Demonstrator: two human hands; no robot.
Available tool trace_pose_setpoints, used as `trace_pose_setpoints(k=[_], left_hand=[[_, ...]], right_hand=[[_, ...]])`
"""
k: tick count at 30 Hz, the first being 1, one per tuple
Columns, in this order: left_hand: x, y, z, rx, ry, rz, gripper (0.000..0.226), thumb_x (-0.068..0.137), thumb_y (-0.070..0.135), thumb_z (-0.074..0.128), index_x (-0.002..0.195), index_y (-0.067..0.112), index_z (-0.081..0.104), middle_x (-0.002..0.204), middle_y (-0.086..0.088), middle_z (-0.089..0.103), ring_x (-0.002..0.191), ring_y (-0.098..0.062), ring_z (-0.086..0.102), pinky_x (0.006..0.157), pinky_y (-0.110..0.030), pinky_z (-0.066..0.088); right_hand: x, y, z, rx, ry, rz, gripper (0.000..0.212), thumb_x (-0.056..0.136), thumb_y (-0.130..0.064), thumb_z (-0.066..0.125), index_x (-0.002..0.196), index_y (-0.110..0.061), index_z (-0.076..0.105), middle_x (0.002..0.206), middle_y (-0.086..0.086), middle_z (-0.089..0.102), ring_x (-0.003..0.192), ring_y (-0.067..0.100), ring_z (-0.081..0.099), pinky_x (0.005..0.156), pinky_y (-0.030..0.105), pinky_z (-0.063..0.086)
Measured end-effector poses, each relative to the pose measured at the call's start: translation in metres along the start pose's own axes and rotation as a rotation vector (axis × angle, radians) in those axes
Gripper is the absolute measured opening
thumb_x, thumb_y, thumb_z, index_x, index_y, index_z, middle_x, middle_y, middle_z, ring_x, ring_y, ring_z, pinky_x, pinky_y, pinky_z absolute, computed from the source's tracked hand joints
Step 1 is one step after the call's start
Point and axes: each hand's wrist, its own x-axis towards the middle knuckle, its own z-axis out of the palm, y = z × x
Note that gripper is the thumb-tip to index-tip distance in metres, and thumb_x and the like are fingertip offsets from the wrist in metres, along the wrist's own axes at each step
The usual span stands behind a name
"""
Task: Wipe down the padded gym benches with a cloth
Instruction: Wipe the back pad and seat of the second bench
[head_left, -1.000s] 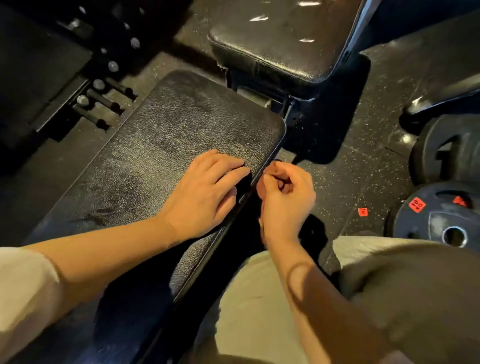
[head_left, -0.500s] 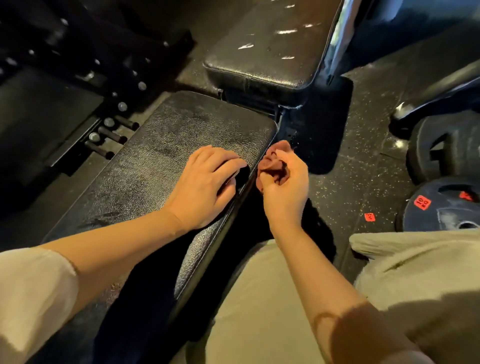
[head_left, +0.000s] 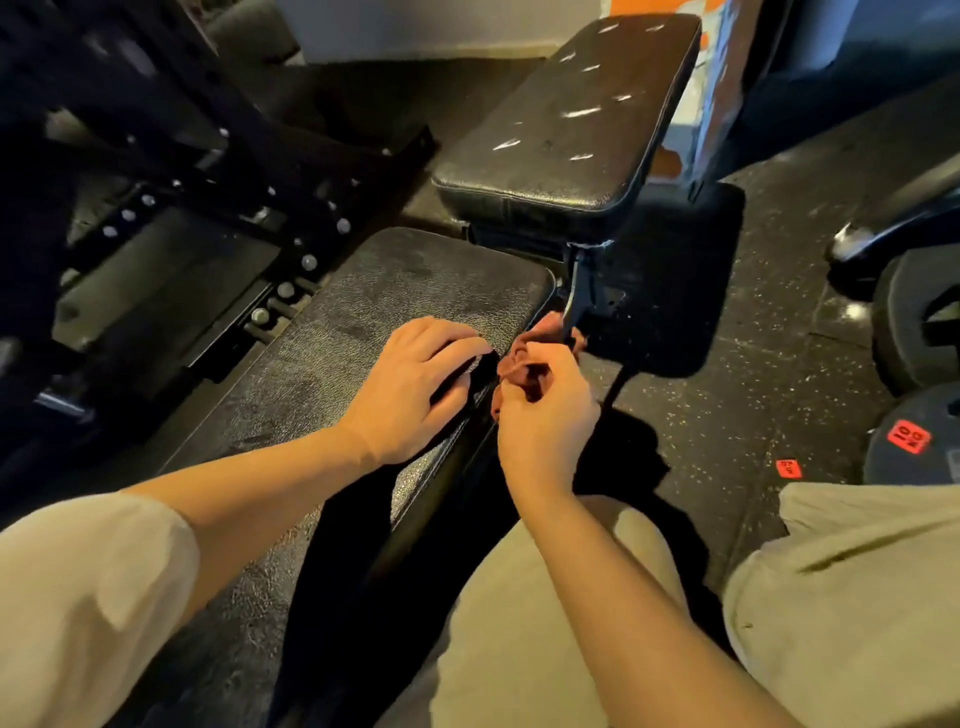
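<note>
My left hand (head_left: 415, 387) lies flat and relaxed on the near padded table (head_left: 363, 332), while my right hand (head_left: 545, 415) clutches the bunched red cloth (head_left: 524, 358) at its three o'clock edge. I judge its side is being wiped (the top shows streaks); the second table (head_left: 566, 119) at twelve o'clock remains.

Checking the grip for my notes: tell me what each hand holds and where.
The right hand grips the bunched cloth, its fingers curled round the lower part. The left hand holds nothing; it rests flat on the bench pad.

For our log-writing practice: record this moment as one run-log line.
left hand: rests on near bench pad | right hand: grips red cloth at pad's right edge | far pad: untouched
</note>
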Motion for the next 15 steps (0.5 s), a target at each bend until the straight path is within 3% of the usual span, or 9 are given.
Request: trace_pose_setpoints(k=[2, 4, 5, 10, 13, 15], left_hand=[[0.0, 0.001, -0.001, 0.019, -0.018, -0.012, 0.037, 0.092, 0.021, 0.043, 0.123, 0.01, 0.061, 0.125, -0.005, 0.057, 0.116, -0.026, 0.051, 0.102, -0.038, 0.034], [0.0, 0.001, -0.001, 0.034, -0.031, -0.02, 0.038, 0.092, 0.021, 0.043, 0.123, 0.01, 0.061, 0.126, -0.005, 0.056, 0.118, -0.026, 0.05, 0.103, -0.038, 0.034], [0.0, 0.002, -0.002, 0.041, -0.033, -0.021, 0.037, 0.093, 0.02, 0.044, 0.124, 0.01, 0.06, 0.126, -0.005, 0.056, 0.118, -0.026, 0.05, 0.104, -0.038, 0.034], [0.0, 0.006, -0.003, 0.088, -0.041, -0.034, 0.034, 0.097, 0.02, 0.044, 0.125, 0.01, 0.06, 0.127, -0.006, 0.056, 0.119, -0.025, 0.05, 0.105, -0.032, 0.032], [0.0, 0.004, -0.002, 0.133, -0.066, -0.033, 0.035, 0.097, 0.022, 0.046, 0.127, 0.008, 0.058, 0.128, -0.009, 0.056, 0.119, -0.027, 0.05, 0.105, -0.032, 0.031], [0.0, 0.005, -0.002, 0.156, -0.082, -0.043, 0.037, 0.096, 0.023, 0.046, 0.127, 0.006, 0.057, 0.129, -0.01, 0.056, 0.119, -0.029, 0.05, 0.104, -0.035, 0.032]], right_hand=[[-0.031, -0.004, 0.002, -0.028, -0.003, 0.016, 0.028, 0.082, -0.004, 0.062, 0.103, -0.021, 0.067, 0.1, -0.002, 0.07, 0.094, 0.016, 0.066, 0.089, 0.032, 0.052], [-0.032, -0.012, -0.002, -0.052, 0.009, 0.033, 0.029, 0.083, -0.001, 0.062, 0.105, -0.019, 0.069, 0.101, -0.003, 0.07, 0.095, 0.011, 0.064, 0.085, 0.015, 0.045], [-0.018, -0.009, -0.001, -0.091, 0.012, 0.025, 0.028, 0.084, -0.001, 0.061, 0.104, -0.019, 0.069, 0.1, -0.003, 0.07, 0.093, 0.01, 0.064, 0.083, 0.014, 0.044], [0.04, 0.008, -0.008, -0.086, 0.014, 0.138, 0.024, 0.084, -0.003, 0.058, 0.089, -0.023, 0.071, 0.096, -0.001, 0.067, 0.085, 0.018, 0.067, 0.081, 0.04, 0.057], [-0.004, -0.011, -0.007, -0.088, -0.044, 0.002, 0.028, 0.082, -0.002, 0.064, 0.105, -0.016, 0.072, 0.106, -0.002, 0.067, 0.096, 0.012, 0.063, 0.092, 0.027, 0.051], [-0.008, -0.017, -0.008, -0.08, -0.085, -0.053, 0.033, 0.078, -0.001, 0.065, 0.107, -0.016, 0.073, 0.109, -0.002, 0.067, 0.096, 0.011, 0.063, 0.09, 0.022, 0.049]])
